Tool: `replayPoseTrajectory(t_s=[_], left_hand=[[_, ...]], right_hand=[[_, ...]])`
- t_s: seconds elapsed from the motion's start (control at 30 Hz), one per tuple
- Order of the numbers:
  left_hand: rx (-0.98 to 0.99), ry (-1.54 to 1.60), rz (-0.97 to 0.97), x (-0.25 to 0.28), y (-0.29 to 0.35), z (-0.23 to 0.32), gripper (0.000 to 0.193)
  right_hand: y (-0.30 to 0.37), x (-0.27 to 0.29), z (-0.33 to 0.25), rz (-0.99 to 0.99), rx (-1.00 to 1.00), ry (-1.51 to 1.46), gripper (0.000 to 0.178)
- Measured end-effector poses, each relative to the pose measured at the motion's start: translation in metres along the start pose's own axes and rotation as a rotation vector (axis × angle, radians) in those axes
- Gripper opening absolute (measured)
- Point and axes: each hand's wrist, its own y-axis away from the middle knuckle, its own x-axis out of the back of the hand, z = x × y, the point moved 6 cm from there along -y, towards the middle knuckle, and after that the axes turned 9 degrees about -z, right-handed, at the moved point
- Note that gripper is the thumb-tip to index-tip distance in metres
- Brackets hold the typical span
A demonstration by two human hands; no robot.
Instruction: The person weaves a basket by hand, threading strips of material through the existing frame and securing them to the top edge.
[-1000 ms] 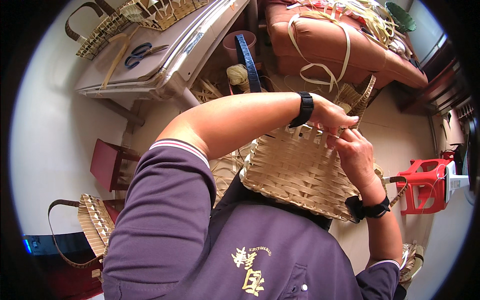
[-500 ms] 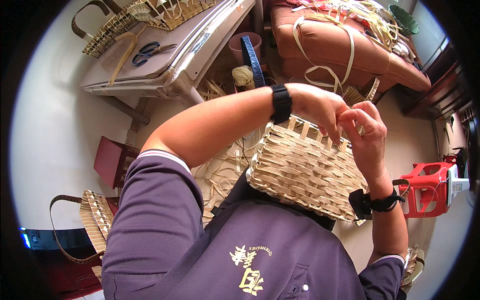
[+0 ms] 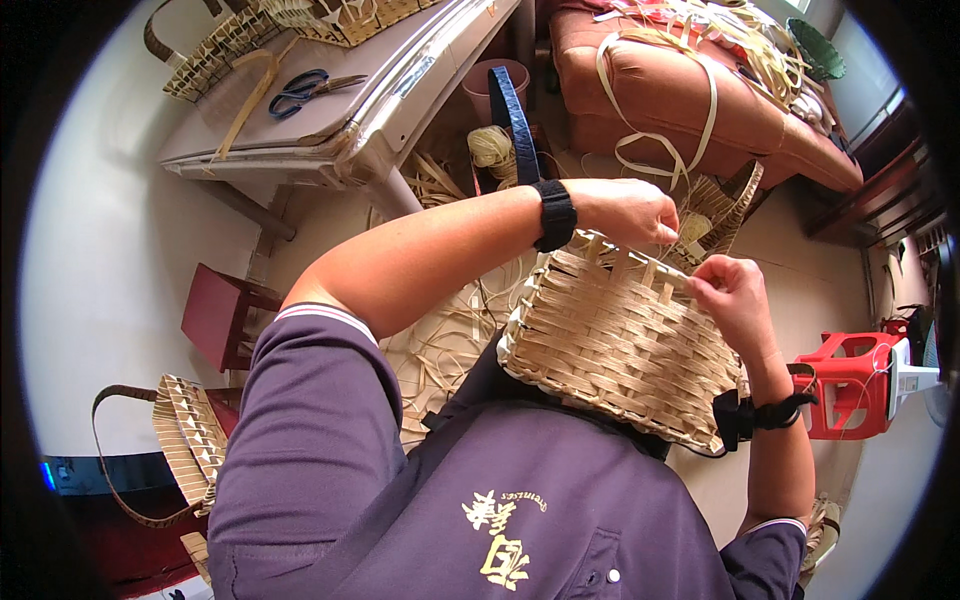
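Note:
A tan woven basket (image 3: 620, 340) rests on my lap, its woven side facing up and short upright strips standing along its far edge. My left hand (image 3: 632, 212) hovers just beyond that edge with its fingers curled together in a pinch. Whatever those fingers hold is too fine or hidden to make out. At the far right corner, my right hand (image 3: 735, 298) pinches the basket's edge between thumb and fingers. Both wrists wear black bands.
Scissors (image 3: 308, 90) and woven baskets lie on the table (image 3: 270, 150) at the far left. Loose strips (image 3: 445, 350) litter the floor. A small handled basket (image 3: 725, 215) stands beyond my hands, near a sofa (image 3: 650, 95). A red stool (image 3: 850, 385) is at the right.
My hands, which were together over the basket's far right edge, have parted. The left has drawn away leftward; the right has come down onto the basket's corner.

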Motion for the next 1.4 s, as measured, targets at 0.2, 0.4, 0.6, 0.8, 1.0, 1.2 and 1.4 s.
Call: replayPoseTrajectory(t_s=[0.2, 0.4, 0.6, 0.8, 1.0, 1.2, 1.4], left_hand=[[0.083, -0.062, -0.401, -0.019, -0.015, 0.004, 0.046], [0.073, 0.401, -0.412, -0.044, -0.031, -0.026, 0.047], [0.11, 0.357, -0.483, -0.032, -0.022, -0.028, 0.066], [0.116, 0.442, -0.422, -0.027, -0.023, -0.033, 0.097], [0.156, 0.54, -0.449, -0.027, -0.028, -0.038, 0.108], [-0.011, 0.32, -0.241, -0.004, -0.014, -0.032, 0.057], [-0.158, 0.301, -0.088, 0.014, 0.04, 0.001, 0.045]], right_hand=[[-0.001, -0.007, -0.021, 0.026, -0.046, 0.611, 0.009], [-0.002, -0.024, -0.016, 0.076, -0.034, 0.533, 0.01], [-0.003, -0.035, -0.013, 0.066, -0.032, 0.518, 0.011], [-0.011, -0.046, -0.041, 0.065, 0.352, 0.643, 0.022], [-0.016, -0.054, -0.044, 0.035, 0.382, 0.587, 0.019], [-0.024, -0.039, -0.049, 0.112, 0.456, 0.132, 0.016], [-0.031, -0.013, -0.048, 0.157, 0.221, -0.207, 0.006]])
